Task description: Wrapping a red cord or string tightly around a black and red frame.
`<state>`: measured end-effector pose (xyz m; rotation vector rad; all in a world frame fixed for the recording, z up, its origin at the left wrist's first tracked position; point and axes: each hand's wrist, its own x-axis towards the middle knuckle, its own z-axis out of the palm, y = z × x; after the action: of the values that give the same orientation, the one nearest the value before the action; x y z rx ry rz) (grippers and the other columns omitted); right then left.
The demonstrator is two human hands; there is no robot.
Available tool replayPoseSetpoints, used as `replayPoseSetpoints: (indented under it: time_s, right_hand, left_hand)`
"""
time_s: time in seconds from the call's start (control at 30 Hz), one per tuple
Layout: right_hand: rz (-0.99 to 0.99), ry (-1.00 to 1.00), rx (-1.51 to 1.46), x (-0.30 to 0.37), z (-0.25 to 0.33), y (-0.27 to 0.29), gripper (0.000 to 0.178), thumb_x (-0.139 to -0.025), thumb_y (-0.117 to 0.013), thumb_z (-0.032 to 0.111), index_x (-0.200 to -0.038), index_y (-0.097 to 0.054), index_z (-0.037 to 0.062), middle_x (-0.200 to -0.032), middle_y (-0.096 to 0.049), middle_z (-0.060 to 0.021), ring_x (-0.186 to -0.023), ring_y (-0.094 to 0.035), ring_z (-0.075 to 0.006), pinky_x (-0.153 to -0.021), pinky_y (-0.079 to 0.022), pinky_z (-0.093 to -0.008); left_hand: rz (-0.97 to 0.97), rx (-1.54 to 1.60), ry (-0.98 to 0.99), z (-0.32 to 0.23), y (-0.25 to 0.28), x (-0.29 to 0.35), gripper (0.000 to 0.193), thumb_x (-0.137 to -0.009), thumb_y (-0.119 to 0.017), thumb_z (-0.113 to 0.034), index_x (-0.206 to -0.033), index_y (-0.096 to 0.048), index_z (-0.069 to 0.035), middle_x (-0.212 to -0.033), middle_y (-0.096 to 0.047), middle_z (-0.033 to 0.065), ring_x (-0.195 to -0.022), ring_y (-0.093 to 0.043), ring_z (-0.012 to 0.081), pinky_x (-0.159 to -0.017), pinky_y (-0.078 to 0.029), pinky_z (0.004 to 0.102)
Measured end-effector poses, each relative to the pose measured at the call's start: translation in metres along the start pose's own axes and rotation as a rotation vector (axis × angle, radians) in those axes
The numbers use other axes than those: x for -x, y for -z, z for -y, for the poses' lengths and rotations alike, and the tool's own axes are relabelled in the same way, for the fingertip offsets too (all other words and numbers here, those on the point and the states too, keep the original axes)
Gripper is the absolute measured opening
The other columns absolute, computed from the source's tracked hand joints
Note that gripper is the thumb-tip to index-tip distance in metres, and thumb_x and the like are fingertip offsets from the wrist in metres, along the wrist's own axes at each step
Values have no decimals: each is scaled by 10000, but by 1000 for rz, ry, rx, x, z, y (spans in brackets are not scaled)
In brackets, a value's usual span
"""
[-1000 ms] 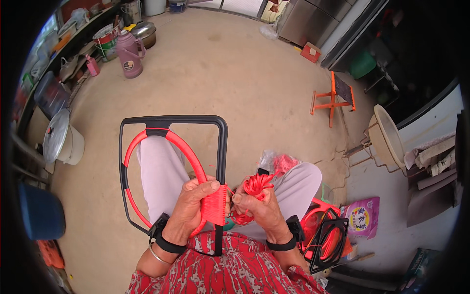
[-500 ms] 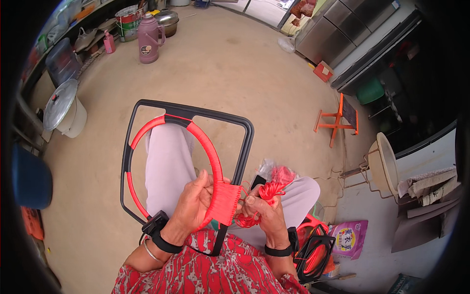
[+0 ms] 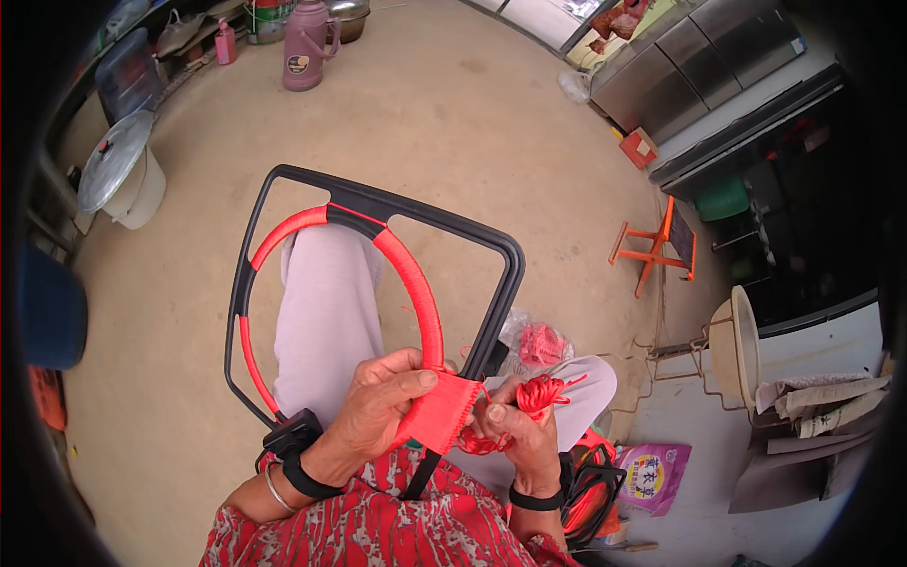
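Note:
A black frame (image 3: 516, 283) with rounded corners rests across my lap. Inside it sits a ring (image 3: 416, 274), mostly wrapped in red cord, with bare black sections at the top and left. On the ring's near right side, tight rows of red cord form a flat woven panel (image 3: 444, 413) reaching to the frame's bar. My left hand (image 3: 389, 402) grips the ring and panel, thumb on top. Just right of the panel, my right hand (image 3: 525, 435) is closed around a looped bundle of red cord (image 3: 539, 395); its fingertips are near the panel's edge.
A clear bag with red cord (image 3: 543, 345) lies beyond my right knee. More red and black frames (image 3: 595, 487) are by my right side, beside a purple packet (image 3: 654, 479). An orange folding stool (image 3: 657, 244), a lidded white bucket (image 3: 137, 194) and a pink thermos (image 3: 304, 52) stand farther off.
The frame has tilted and shifted a little right, the panel now turned more toward my view. My left thumb has come down onto the panel. The right hand still grips the cord bundle.

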<state>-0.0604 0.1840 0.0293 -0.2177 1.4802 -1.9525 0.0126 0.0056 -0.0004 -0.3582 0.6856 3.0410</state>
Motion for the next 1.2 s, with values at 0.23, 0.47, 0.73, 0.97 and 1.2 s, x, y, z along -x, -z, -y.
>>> replayPoseSetpoints:
  time_s: [0.23, 0.47, 0.73, 0.97, 1.2]
  right_hand:
    - [44, -1, -47, 4, 0, 2, 175, -804, -684, 101, -763, -539, 13, -646, -543, -47, -569, -499, -121, -525, -385, -272]
    - [17, 34, -35, 5, 1, 1, 190, -789, -699, 84, -721, -543, -2, -610, -531, -48, -545, -470, -108, -497, -356, -263]
    - [31, 17, -58, 5, 0, 2, 186, -786, -700, 72, -724, -541, -4, -607, -523, -46, -545, -471, -109, -497, -351, -260]
    - [13, -13, -18, 3, 4, 3, 159, -786, -702, 69, -750, -567, -6, -632, -548, -42, -566, -485, -95, -526, -383, -256]
    - [-34, -14, 120, 3, 6, 0, 164, -798, -717, 116, -768, -594, 12, -656, -572, -15, -588, -504, -78, -542, -400, -244]
  left_hand:
    - [-112, -33, 59, -11, -14, 5, 201, -844, -561, -39, -1022, -573, 56, -941, -658, 130, -813, -672, 192, -790, -551, 315]
    - [-156, -57, 55, -9, -19, 5, 187, -816, -528, 5, -990, -579, 53, -901, -661, 124, -814, -669, 189, -790, -550, 315]
    - [-182, -73, 28, -7, -19, 5, 168, -815, -536, 4, -971, -580, 50, -894, -661, 126, -801, -666, 186, -781, -551, 313]
    - [-272, -87, 14, -8, -30, 1, 104, -809, -544, -22, -897, -575, 23, -822, -623, 73, -710, -610, 129, -694, -511, 266]
    - [-313, -52, -5, -8, -33, 0, 36, -821, -559, -35, -808, -531, -18, -789, -610, 63, -691, -600, 112, -685, -509, 253]
